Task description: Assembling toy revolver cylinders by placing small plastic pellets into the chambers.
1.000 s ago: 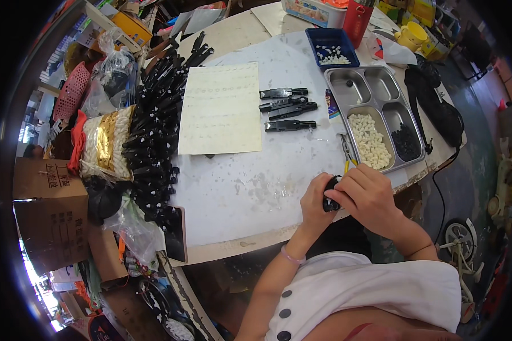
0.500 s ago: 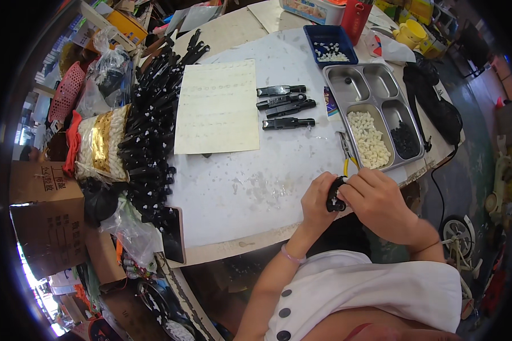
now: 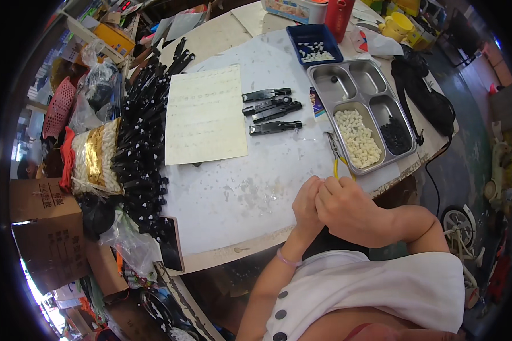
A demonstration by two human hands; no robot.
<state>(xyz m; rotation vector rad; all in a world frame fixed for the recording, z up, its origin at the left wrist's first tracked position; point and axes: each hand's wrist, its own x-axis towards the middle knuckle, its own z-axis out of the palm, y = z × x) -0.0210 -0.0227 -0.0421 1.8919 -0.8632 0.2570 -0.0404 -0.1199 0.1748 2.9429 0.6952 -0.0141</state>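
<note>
I see my left hand (image 3: 306,206) and right hand (image 3: 347,209) pressed together at the near edge of the scuffed white desk (image 3: 239,193), both curled shut; what they grip is hidden. Just beyond the knuckles lie yellow-handled pliers (image 3: 337,159), touching a stainless compartment tray (image 3: 355,77) holding pale pellets and black bits. Four slim black plastic handles (image 3: 270,111) rest beside a cream paper sheet (image 3: 205,116).
</note>
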